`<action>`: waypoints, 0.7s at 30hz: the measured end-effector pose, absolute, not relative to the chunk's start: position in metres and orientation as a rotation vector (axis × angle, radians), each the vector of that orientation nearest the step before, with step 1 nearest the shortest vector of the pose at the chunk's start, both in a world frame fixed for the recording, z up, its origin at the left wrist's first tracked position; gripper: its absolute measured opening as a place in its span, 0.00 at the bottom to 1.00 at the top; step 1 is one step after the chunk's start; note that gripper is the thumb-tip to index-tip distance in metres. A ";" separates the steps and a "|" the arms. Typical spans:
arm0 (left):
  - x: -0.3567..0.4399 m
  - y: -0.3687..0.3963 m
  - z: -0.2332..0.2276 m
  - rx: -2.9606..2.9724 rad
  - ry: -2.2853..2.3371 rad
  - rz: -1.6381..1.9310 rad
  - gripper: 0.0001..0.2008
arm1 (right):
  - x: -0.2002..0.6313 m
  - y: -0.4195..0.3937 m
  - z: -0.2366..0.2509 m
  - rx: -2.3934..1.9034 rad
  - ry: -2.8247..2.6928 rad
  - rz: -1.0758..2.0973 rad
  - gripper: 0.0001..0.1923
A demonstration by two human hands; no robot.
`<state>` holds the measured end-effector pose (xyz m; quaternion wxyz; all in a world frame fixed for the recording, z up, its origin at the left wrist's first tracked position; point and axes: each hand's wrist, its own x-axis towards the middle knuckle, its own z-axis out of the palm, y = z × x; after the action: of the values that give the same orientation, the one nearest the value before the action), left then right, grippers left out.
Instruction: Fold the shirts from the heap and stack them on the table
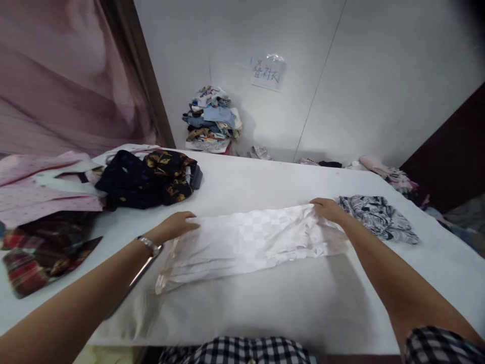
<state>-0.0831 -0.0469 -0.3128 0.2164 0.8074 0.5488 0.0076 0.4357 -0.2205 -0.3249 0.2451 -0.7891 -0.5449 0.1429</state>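
Observation:
A white shirt (250, 240) with a faint check pattern lies stretched across the table in a long folded strip. My left hand (178, 226) pinches its upper left corner, and the cloth hangs toward the near side below it. At the upper right end, my right hand (328, 210) has its fingers closed on the fabric. Wrinkles run through the right half of the shirt. To the right of my right hand, apart from the white shirt, rests a folded black-and-white patterned garment (379, 218).
On the white table (265, 308), dark floral clothes (151, 179), pink garments (49, 182) and a red plaid garment (45, 253) lie at the left. A stack of clothes (214, 121) stands beyond the far edge, beneath a paper sign (268, 73). More clothes (394, 177) lie along the right edge.

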 end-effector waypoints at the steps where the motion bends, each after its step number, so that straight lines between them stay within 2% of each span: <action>1: -0.087 -0.049 -0.314 2.248 1.537 -0.004 0.24 | 0.439 -0.220 -0.326 -2.131 -1.458 0.358 0.21; 5: -0.098 -0.052 -0.321 2.162 1.678 -0.052 0.29 | 0.460 -0.219 -0.326 -2.118 -1.266 0.229 0.26; 11: -0.111 -0.048 -0.358 2.323 1.780 0.092 0.40 | 0.480 -0.221 -0.335 -2.204 -1.230 0.301 0.25; 15: -0.111 -0.051 -0.365 2.328 1.765 0.118 0.35 | 0.477 -0.213 -0.343 -2.185 -1.279 0.375 0.23; 21: -0.104 -0.057 -0.345 2.242 1.774 0.274 0.26 | 0.481 -0.207 -0.351 -2.229 -1.206 0.393 0.04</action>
<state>-0.1038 -0.0574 -0.3450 0.1342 0.7735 0.6122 0.0946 0.4813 -0.2069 -0.3514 0.2844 -0.8333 -0.4507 0.1468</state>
